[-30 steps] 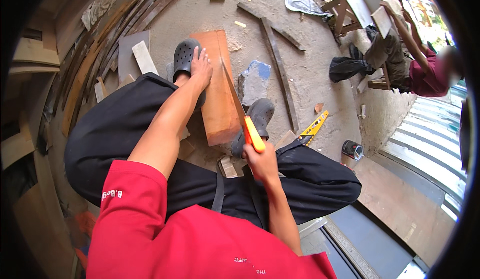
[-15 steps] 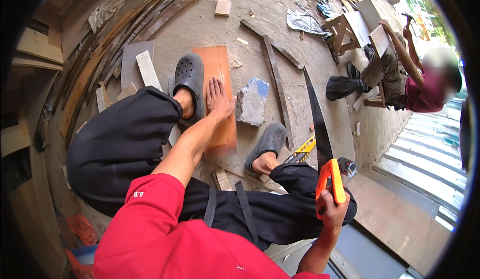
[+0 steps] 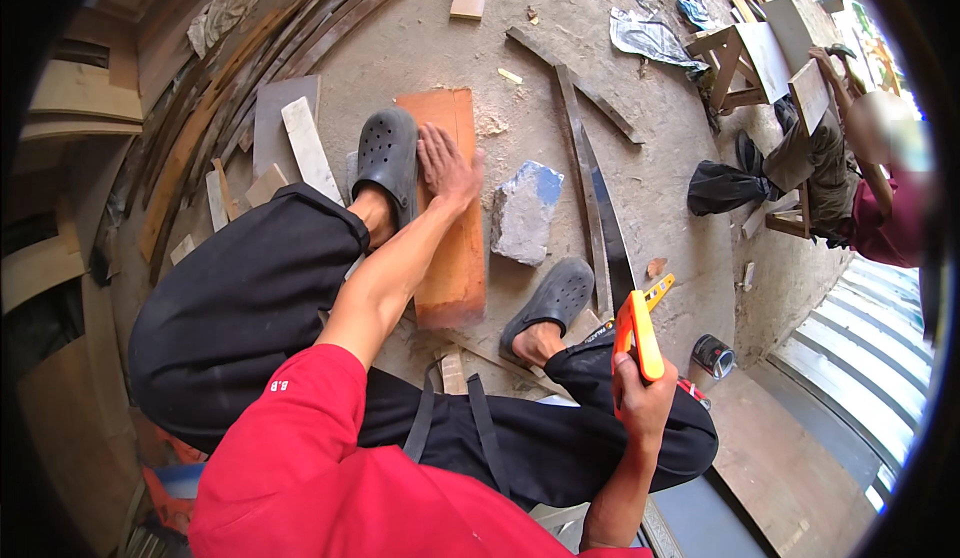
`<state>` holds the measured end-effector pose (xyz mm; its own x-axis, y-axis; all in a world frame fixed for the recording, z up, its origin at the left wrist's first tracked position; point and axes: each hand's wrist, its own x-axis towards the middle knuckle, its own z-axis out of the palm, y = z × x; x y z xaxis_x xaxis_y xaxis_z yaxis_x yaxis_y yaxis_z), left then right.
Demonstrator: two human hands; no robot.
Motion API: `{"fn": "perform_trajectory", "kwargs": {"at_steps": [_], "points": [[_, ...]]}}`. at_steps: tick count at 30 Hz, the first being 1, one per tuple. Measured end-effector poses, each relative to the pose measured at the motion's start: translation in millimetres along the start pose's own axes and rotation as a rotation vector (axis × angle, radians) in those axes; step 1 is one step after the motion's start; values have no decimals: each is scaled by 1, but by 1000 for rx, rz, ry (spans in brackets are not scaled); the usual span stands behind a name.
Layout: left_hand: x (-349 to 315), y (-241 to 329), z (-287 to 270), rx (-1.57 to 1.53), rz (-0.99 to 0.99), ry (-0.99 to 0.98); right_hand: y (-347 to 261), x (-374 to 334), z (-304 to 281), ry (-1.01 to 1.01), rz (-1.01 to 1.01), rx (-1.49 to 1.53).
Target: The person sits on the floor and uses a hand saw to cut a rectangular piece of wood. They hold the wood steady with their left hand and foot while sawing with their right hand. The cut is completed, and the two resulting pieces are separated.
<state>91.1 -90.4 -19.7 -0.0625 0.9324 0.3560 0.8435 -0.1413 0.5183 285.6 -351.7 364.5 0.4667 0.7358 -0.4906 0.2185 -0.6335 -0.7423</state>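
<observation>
My left hand (image 3: 449, 166) lies flat with its fingers stretched over a reddish-brown wooden board (image 3: 449, 263). Beside that hand, my left foot in a dark grey clog (image 3: 386, 163) presses on the board's left edge. In my right hand (image 3: 643, 395) is a handsaw by its orange and yellow handle (image 3: 640, 336). The saw's dark blade (image 3: 610, 233) points up and away, above the floor near a dark wooden strip. Just right of the board stands a rough concrete block (image 3: 526, 212) with a blue patch. My right foot wears the other clog (image 3: 553, 303).
Long wooden strips (image 3: 195, 118) are heaped along the left wall. A yellow level (image 3: 657, 291) and a can (image 3: 713, 356) lie by my right knee. Joined dark battens (image 3: 583, 158) rest on the floor. At the far right, a seated person (image 3: 885, 208) works at a small wooden stand (image 3: 735, 68).
My right hand has brought the handsaw slightly left and its blade now tilts more to the left. The left hand has shifted a little up the board. The view has turned somewhat.
</observation>
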Motion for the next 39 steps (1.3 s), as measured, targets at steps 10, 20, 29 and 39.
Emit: {"fn": "perform_trajectory", "kwargs": {"at_steps": [10,20,29,39], "points": [[-11,36,-41,289,21,-568,12,0,9,15,-22,205],[-6,2,-69,434,570,-679,9,2,27,87,-65,305],[-9,22,-85,150,676,-1241,4,11,46,13,-74,280],[67,11,-146,813,713,-1016,2,5,84,-92,-132,226]]}}
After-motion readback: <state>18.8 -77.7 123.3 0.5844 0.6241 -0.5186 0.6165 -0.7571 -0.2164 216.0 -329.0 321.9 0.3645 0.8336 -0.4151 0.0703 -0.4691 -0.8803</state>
